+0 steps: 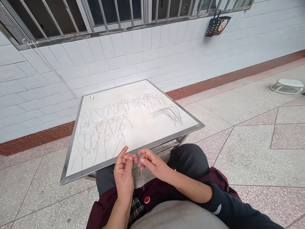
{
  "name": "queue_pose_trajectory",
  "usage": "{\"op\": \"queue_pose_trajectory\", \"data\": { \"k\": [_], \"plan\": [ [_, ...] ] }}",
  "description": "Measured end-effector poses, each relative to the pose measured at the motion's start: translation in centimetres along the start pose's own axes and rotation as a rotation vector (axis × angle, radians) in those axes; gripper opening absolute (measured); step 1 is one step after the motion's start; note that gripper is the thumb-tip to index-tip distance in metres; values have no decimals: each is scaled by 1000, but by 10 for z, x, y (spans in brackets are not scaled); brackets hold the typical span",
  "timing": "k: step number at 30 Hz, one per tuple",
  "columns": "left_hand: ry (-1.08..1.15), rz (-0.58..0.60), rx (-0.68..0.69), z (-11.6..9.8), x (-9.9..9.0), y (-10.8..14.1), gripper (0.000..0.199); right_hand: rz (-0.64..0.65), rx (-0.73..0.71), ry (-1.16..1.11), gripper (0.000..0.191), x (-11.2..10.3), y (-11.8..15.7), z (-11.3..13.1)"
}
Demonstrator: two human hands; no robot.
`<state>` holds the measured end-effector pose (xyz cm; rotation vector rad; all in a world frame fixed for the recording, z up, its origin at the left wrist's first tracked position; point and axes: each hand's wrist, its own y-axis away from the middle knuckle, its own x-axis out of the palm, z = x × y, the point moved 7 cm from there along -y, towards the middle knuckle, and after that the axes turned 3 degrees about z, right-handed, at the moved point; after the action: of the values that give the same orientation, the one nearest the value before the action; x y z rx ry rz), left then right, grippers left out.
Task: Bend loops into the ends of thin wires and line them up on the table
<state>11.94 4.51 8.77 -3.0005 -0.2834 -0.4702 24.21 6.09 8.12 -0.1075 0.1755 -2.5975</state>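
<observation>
Thin pale wire (142, 178) is held between a person's two bare hands, just beyond the near edge of a table. The left hand (124, 173) pinches it between thumb and fingers; a brown covering wraps one of its fingertips. The right hand (154, 163) grips it too, thumb and forefinger closed on it, and a straight length hangs below toward 6 o'clock.

Taking the hands as the centre of the clock, the white table with a grey metal rim (201, 126) lies at 12 o'clock. On it, around 11 o'clock, dark thin wires with round looped tops (87, 136) spread in uneven rows. A loose bundle of dark, loopless wires (169, 113) rests at 1 o'clock. Near the far corner, at 11 o'clock, sits a small white-and-red object (91, 97), too small to identify.

Farther out, a dark patterned fabric bag (217, 26) hangs from the barred window at 1 o'clock, and a round white stool (290, 83) stands at 2 o'clock.
</observation>
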Motion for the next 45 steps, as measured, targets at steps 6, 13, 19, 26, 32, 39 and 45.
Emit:
{"op": "queue_pose_trajectory", "data": {
  "k": [6,13,19,26,32,39,45],
  "plan": [
    [28,105,-44,8,8,4,41,-123,32,-71,30,-15,-2,4],
    [85,127,-59,7,13,5,39,-130,56,-224,28,-14,-1,0],
    [95,137,-65,4,18,6,39,-141,34,-230,30,-18,-2,1],
    [21,160,-165,7,15,8,44,-201,39,-190,30,-30,-1,-2],
    [51,222,-208,9,21,11,41,-172,27,-144,29,-31,-1,0],
    [221,298,-322,13,34,17,40,-198,-10,-160,23,-37,-4,-2],
    [230,396,-388,8,33,20,41,-145,-36,-143,19,-42,-1,3]
  ]
}}
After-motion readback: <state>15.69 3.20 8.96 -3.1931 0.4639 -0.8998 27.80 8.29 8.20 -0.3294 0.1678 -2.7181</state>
